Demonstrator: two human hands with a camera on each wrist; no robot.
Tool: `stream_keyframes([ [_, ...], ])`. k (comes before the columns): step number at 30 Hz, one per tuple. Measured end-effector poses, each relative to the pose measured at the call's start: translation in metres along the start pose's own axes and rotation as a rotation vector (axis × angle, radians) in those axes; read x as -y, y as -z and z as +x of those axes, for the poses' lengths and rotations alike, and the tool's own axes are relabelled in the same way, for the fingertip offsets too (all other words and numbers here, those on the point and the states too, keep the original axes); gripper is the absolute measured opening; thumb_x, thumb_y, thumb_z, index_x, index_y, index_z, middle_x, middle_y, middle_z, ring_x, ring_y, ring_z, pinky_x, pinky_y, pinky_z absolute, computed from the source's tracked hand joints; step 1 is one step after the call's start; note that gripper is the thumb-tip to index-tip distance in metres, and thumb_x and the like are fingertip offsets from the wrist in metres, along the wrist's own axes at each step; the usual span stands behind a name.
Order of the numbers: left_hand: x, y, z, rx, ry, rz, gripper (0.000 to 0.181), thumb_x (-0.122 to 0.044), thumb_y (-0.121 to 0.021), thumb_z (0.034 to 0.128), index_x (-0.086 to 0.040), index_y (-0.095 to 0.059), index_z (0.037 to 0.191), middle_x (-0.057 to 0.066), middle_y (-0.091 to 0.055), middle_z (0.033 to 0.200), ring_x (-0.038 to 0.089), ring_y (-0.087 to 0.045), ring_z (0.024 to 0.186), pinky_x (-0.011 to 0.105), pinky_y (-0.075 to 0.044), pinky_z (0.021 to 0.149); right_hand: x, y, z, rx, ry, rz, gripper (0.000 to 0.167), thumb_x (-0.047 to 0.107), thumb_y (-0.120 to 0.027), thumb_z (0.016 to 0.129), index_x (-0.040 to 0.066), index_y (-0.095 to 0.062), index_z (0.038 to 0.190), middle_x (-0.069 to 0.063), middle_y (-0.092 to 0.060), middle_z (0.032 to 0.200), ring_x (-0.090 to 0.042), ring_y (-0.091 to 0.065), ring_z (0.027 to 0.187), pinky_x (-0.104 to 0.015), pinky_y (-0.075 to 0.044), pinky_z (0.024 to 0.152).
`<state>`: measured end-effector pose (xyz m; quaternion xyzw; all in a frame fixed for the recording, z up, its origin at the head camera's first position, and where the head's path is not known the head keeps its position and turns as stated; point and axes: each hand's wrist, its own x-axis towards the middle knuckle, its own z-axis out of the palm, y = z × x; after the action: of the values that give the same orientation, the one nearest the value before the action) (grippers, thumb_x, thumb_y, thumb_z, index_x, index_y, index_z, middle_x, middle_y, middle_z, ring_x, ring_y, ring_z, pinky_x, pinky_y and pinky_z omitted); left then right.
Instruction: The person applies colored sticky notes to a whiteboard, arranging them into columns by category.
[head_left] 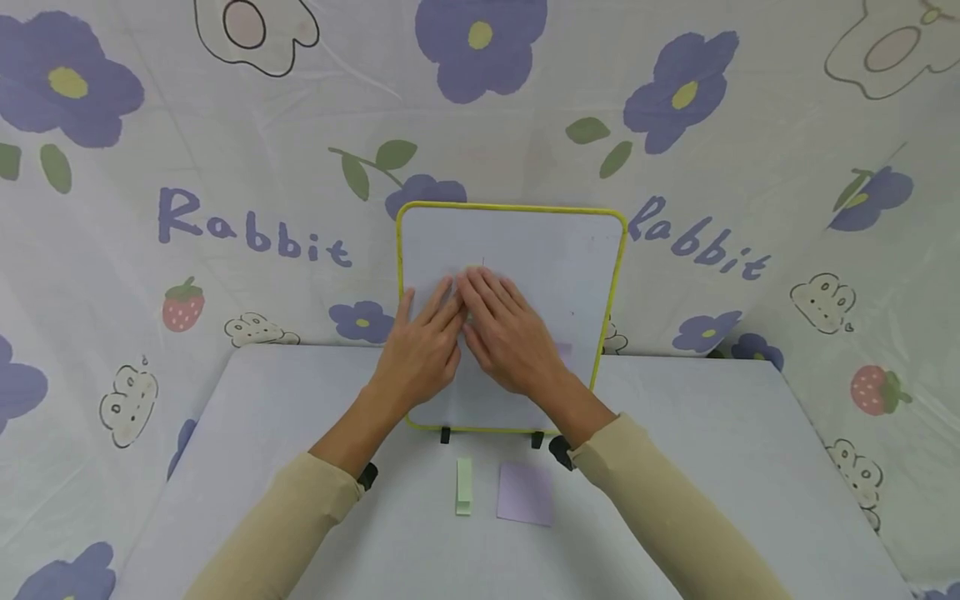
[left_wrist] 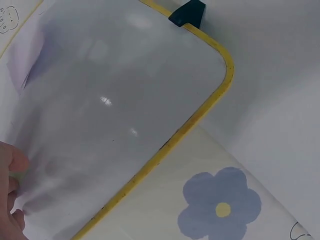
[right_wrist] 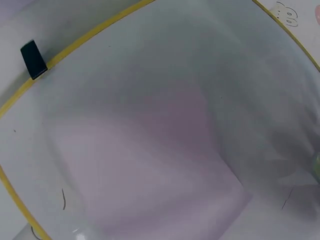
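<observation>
A whiteboard (head_left: pixel 517 237) with a yellow frame stands upright on the table. My left hand (head_left: pixel 423 350) and right hand (head_left: pixel 517 337) lie against its middle, fingertips close together and fingers mostly straight, pressing on the surface. A small green piece (left_wrist: pixel 19 175), apparently a sticky note, peeks out at the fingers at the left edge of the left wrist view; the hands cover most of it. Below the right hand, a purple sticky note (right_wrist: pixel 150 170) is on the board, its lower corner lifting away; in the head view the right hand hides most of it.
On the table before the board lie a narrow green sticky-note pad (head_left: pixel 464 483) and a square purple pad (head_left: pixel 524 494). Black feet (head_left: pixel 446 435) support the board's lower edge. Behind it hangs a flower-printed cloth (head_left: pixel 480 133). Thin dark marks (right_wrist: pixel 63 199) show on the board.
</observation>
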<state>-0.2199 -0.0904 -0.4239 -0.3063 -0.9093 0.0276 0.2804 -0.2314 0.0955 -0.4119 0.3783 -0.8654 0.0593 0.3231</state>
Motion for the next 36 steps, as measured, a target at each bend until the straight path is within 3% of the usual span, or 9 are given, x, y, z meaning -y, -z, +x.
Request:
stream_keyframes([
  [13, 0.0002, -0.0007, -0.0018, -0.008, -0.002, 0.004, 0.054, -0.020, -0.054, 0.0950, -0.007, -0.049, 0.147, 0.006, -0.043, 0.154, 0.025, -0.028, 0.148, 0.064, -0.028, 0.110, 0.0005, 0.0014, 0.0009, 0.070, -0.011, -0.025, 0.058, 0.015, -0.054, 0.098, -0.002, -0.037, 0.151, -0.019, -0.039, 0.155, -0.030, -0.032, 0.146, -0.042, -0.020, 0.120],
  [23, 0.0002, -0.0032, -0.0024, -0.008, -0.003, 0.001, 0.054, -0.020, -0.055, 0.0942, -0.007, -0.049, 0.147, 0.007, -0.044, 0.154, 0.025, -0.029, 0.148, 0.064, -0.028, 0.110, 0.0005, -0.0013, -0.0031, 0.031, 0.020, -0.040, 0.059, 0.014, -0.059, 0.095, -0.003, -0.040, 0.149, -0.020, -0.042, 0.152, -0.031, -0.036, 0.144, -0.042, -0.023, 0.119],
  [36, 0.0006, -0.0028, -0.0032, 0.031, 0.002, 0.010, 0.056, -0.021, -0.055, 0.0942, -0.006, -0.047, 0.148, 0.007, -0.041, 0.156, 0.025, -0.027, 0.148, 0.064, -0.028, 0.110, 0.0020, -0.0015, -0.0055, 0.070, 0.004, -0.047, 0.060, 0.014, -0.059, 0.096, -0.002, -0.038, 0.150, -0.018, -0.041, 0.154, -0.030, -0.034, 0.145, -0.042, -0.022, 0.120],
])
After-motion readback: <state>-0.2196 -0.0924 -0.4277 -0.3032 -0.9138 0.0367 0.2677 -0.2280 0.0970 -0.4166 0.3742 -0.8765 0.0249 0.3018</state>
